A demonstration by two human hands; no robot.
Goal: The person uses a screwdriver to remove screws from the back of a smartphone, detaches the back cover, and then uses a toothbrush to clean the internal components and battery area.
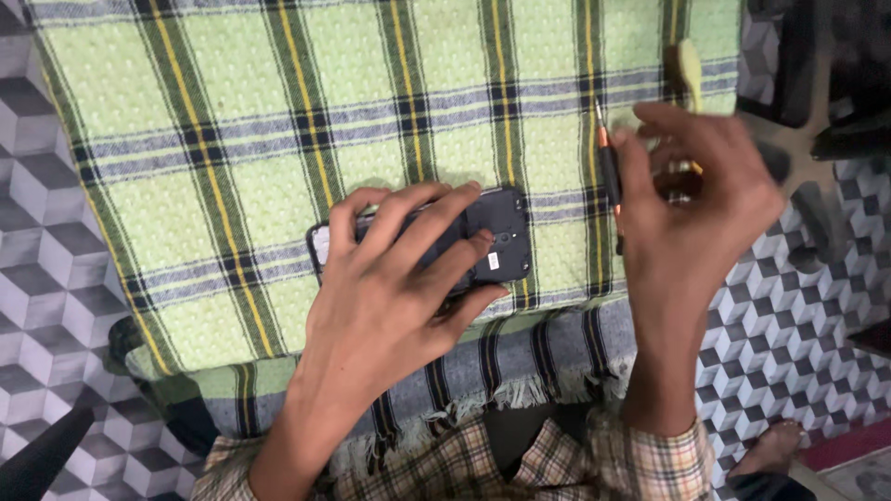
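A black mobile phone [501, 237] with its back cover off lies on a green plaid cloth [232, 121]. My left hand [390, 288] rests flat over it, fingers spread across its body and pressing it down. To its right, my right hand [696, 213] is raised a little above the cloth and holds a thin screwdriver [608, 167] with a black and orange shaft, tip pointing up and away. A pale green object [689, 70] lies blurred on the cloth beyond the right hand.
The cloth covers a low surface with a grey fringed edge [520, 371] toward me. A floor of grey cube-pattern tiles [46, 213] surrounds it. Dark objects [854, 102] stand at the upper right. A bare foot [775, 450] shows at the lower right.
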